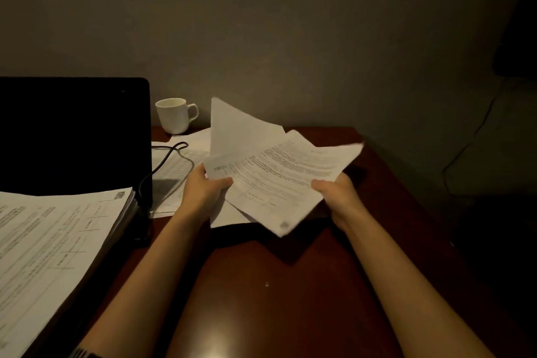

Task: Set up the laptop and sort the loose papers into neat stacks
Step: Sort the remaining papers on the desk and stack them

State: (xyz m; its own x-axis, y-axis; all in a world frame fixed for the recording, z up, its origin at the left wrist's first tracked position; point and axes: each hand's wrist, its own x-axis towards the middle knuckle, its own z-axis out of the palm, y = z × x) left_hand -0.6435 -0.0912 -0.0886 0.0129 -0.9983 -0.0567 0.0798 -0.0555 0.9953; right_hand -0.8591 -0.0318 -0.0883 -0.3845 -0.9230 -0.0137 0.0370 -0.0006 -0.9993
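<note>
Left hand [206,186], right hand [334,189]: both pinching fanned papers [276,171] above desk [290,285]. Risk: misaligned sheets slip out, scatter.

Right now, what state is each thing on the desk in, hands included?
Laptop: lid open, screen dark.
Paper stack: lying over the laptop's front, fairly squared.
Fanned sheets: lifted off the desk, uneven, held at both sides.
Left hand: pinching the sheets' left edge.
Right hand: gripping their right edge.
Mug: upright; contents unseen.
Cable: looped over flat papers.
</note>
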